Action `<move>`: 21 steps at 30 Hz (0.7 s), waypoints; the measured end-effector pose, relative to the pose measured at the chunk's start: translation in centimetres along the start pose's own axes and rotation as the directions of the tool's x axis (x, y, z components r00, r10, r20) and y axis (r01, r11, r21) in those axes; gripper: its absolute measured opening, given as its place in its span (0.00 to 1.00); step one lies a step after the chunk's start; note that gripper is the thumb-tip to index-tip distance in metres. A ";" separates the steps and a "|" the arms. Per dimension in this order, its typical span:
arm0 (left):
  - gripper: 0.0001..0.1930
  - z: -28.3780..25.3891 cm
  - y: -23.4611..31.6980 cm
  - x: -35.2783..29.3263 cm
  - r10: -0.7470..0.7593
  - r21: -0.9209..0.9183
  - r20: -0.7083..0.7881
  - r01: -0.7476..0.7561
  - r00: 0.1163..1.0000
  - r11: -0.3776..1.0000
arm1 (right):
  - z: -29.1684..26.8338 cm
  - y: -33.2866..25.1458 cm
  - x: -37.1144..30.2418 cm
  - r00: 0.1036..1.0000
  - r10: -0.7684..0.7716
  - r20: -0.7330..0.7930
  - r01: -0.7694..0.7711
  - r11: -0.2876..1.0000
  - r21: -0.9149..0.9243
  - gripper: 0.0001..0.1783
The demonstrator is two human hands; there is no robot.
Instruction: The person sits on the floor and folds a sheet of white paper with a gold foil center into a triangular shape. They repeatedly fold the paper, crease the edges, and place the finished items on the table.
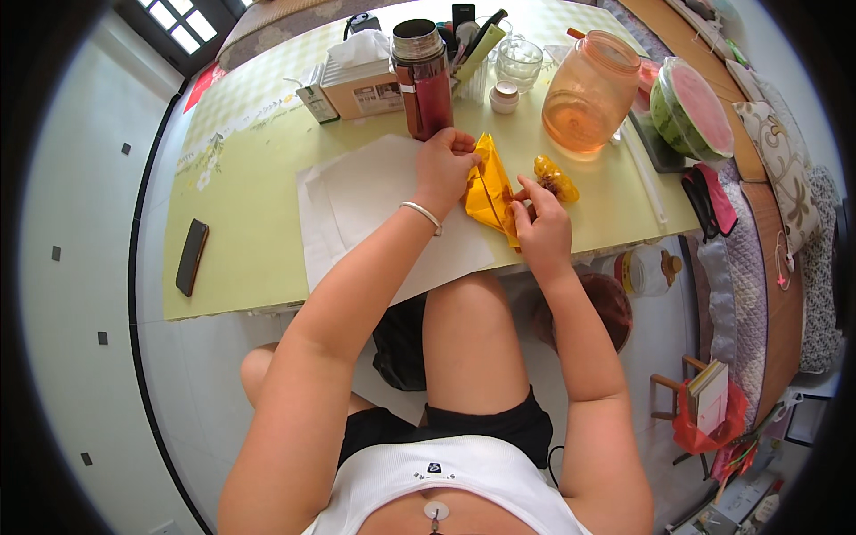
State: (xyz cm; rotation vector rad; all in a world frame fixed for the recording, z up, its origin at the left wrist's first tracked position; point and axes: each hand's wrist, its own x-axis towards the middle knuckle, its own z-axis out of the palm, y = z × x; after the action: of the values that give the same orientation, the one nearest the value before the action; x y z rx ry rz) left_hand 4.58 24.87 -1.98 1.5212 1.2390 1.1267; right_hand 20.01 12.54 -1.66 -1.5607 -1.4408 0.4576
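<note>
A bright yellow, creased packet (489, 198) stands over the table, over the edge of some white paper sheets (357, 209). My left hand (443, 167), with a silver bangle at its wrist, pinches its left side near the top. My right hand (542, 223) has thumb and fingers closed on its lower right edge. Dark reddish marks show on the packet's face; whether it holds anything is hidden. Just beyond my right fingertips lies a small, crumpled yellow see-through bag (556, 181) with dark bits in it. A dark red thermos (422, 80) without a lid stands right behind my left hand.
Behind are a tissue box (361, 85), a small white jar (505, 97) and a glass bowl (519, 62). A large orange-tinted jar (590, 94) with liquid and a cut watermelon (694, 111) stand to the right. A phone (192, 257) lies at the left.
</note>
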 end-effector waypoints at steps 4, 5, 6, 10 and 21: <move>0.11 0.9 0.3 -0.1 0.060 0.065 -0.072 -0.055 0.996 0.996 | -0.3 -0.6 -0.4 0.996 -0.086 -0.017 0.085 0.996 -0.039 0.19; 0.10 1.2 0.4 -0.1 0.059 0.051 -0.067 -0.056 0.996 0.997 | 0.0 0.3 -0.4 0.984 -0.174 -0.042 0.170 0.981 -0.091 0.19; 0.10 1.4 0.2 -0.1 0.057 0.039 -0.065 -0.054 0.996 0.998 | 0.1 0.5 -0.4 0.963 -0.263 -0.060 0.252 0.957 -0.142 0.19; 0.11 1.8 0.0 -0.2 0.070 -0.021 -0.035 -0.071 0.997 0.997 | 0.5 0.4 -0.5 0.967 -0.255 -0.016 0.245 0.941 -0.232 0.18; 0.24 -3.0 0.5 -5.7 0.443 0.383 0.238 -0.502 0.865 0.775 | 0.5 0.6 -0.4 0.967 -0.255 0.003 0.248 0.937 -0.247 0.19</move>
State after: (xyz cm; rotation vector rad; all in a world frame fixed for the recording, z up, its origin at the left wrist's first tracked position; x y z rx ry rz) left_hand 1.17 19.40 -1.47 2.3139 1.0829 1.0702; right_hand 19.88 12.48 -2.54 -1.5367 -1.6979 0.1059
